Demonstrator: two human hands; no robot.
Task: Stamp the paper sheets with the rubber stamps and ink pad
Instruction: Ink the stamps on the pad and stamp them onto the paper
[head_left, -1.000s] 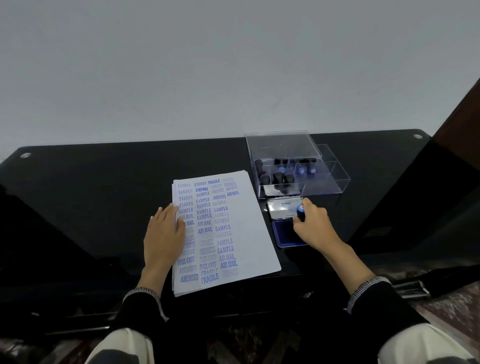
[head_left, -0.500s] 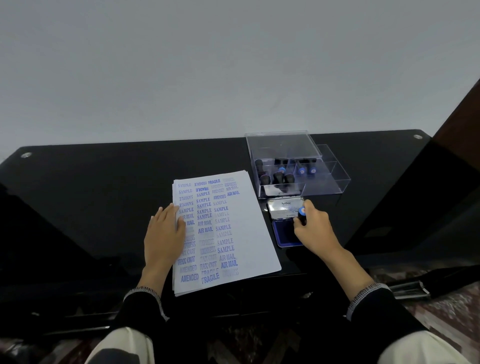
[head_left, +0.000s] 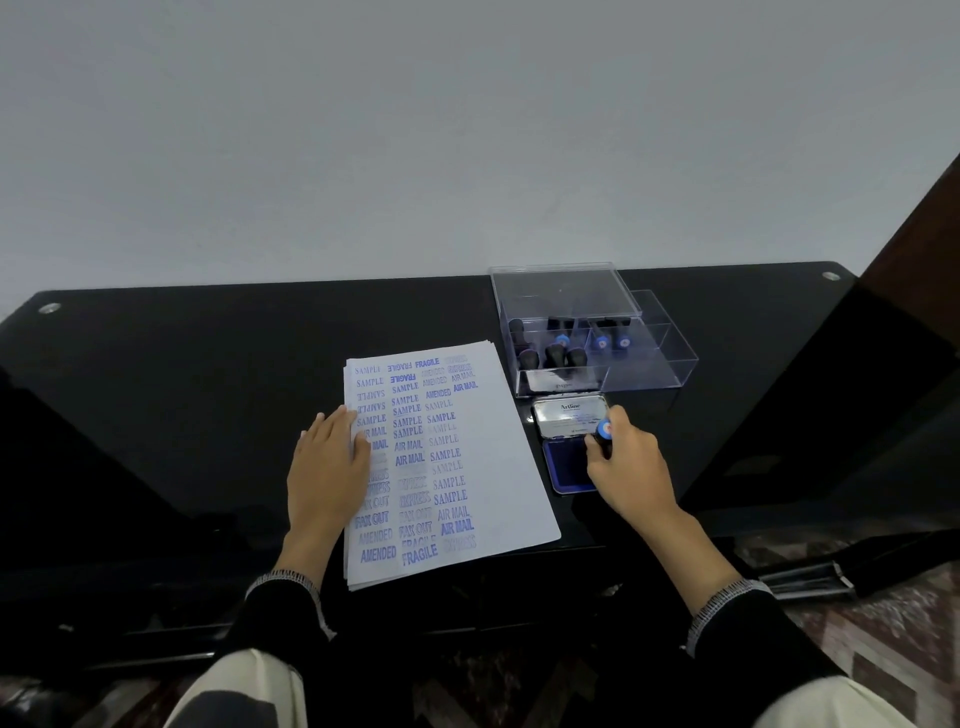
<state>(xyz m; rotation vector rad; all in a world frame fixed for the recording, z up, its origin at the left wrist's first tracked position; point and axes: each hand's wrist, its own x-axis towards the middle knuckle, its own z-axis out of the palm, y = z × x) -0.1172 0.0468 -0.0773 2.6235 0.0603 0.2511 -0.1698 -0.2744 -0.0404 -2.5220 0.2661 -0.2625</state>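
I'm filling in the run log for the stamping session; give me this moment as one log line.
step: inking | right hand: grips stamp on ink pad | left hand: flat on paper stack | spare stamps: in clear box

I see a glossy black desk (head_left: 182, 395) set against a pale wall. Directly on it lie a stack of paper sheets (head_left: 483, 467) covered in blue stamp marks, an open ink pad (head_left: 566, 462) just right of the stack, and behind that a clear plastic box (head_left: 649, 364) holding rubber stamps (head_left: 563, 353).
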